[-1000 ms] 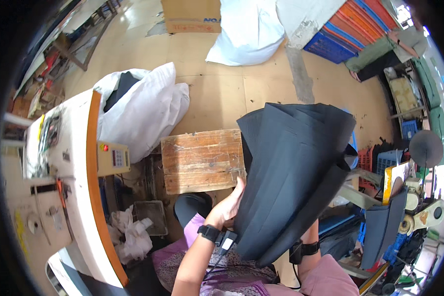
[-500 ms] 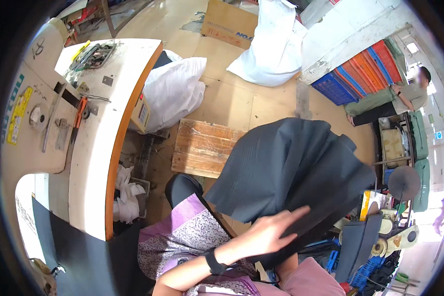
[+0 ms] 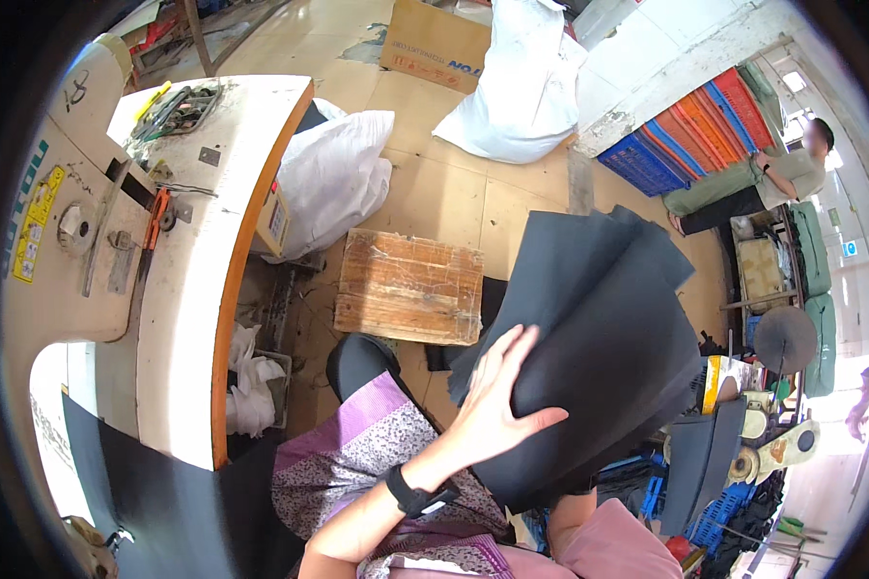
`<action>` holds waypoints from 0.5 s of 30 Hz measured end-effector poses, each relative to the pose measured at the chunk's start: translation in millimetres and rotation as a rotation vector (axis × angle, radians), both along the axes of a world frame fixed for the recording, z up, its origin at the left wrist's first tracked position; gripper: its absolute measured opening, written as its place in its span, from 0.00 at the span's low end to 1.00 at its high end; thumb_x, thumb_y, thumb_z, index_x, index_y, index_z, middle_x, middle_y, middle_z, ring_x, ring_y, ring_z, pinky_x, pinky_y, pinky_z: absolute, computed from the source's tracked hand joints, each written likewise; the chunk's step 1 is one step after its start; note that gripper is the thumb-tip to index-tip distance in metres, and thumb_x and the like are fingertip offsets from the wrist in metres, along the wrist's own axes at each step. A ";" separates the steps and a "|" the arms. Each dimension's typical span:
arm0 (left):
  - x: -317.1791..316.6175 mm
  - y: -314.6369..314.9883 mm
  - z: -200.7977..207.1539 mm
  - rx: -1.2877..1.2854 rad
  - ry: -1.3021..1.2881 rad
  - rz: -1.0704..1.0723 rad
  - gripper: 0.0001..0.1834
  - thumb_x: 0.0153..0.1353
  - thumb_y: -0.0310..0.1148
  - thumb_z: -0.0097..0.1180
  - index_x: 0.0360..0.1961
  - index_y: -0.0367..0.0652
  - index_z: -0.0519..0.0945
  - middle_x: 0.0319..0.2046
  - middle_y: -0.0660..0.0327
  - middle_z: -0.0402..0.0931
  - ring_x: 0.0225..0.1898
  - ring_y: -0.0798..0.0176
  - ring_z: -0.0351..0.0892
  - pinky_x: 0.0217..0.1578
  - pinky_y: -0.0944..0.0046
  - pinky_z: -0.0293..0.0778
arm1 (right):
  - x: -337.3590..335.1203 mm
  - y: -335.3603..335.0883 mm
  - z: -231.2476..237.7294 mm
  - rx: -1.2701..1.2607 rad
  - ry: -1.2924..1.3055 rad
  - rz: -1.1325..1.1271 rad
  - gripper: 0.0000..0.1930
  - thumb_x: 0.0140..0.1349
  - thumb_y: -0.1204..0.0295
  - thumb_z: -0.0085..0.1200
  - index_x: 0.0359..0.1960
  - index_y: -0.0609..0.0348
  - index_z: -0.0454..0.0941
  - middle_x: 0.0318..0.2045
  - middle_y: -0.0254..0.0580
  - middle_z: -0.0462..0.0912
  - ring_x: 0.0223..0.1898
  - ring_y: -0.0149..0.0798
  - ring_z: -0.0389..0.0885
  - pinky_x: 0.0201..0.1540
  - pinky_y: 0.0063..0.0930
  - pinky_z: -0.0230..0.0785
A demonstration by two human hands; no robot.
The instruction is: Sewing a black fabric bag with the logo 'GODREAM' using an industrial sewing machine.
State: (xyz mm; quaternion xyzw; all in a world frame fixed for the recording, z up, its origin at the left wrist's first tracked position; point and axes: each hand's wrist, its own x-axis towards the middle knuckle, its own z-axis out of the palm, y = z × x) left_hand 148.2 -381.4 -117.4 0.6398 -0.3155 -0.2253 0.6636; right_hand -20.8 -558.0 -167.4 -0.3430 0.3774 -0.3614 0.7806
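A fanned stack of black sheets (image 3: 608, 338) spreads in front of me, raised above the floor. My left hand (image 3: 497, 400), a dark watch on its wrist, lies on the near left side of the stack with its fingers stretched out and the thumb apart. Below the stack's lower edge, my right hand (image 3: 574, 504) shows only near the wrist; the sheets cover its fingers, and the stack stays up over it. Beyond my left hand is a low wooden stool (image 3: 410, 288).
A white machine (image 3: 77, 222) on a white table (image 3: 188, 338) stands at left. White sacks (image 3: 517, 87) and a cardboard box (image 3: 434, 43) are on the floor ahead. Blue and orange crates (image 3: 690, 135) line the wall at right, near another person (image 3: 792, 179). Cluttered machine parts (image 3: 768, 449) lie right.
The sheets have swung from a bent, drooping curve to a flatter, upright fan, uncovering more of the stool. My left hand has moved up-left, its fingers straightening against the stack.
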 end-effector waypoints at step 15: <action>136.0 23.7 -158.7 -0.300 1.245 0.051 0.53 0.59 0.74 0.40 0.68 0.36 0.61 0.62 0.50 0.67 0.62 0.53 0.68 0.62 0.51 0.65 | 232.8 37.4 -32.1 -0.926 1.449 0.498 0.34 0.42 0.57 0.70 0.47 0.67 0.74 0.38 0.63 0.83 0.44 0.62 0.82 0.50 0.47 0.74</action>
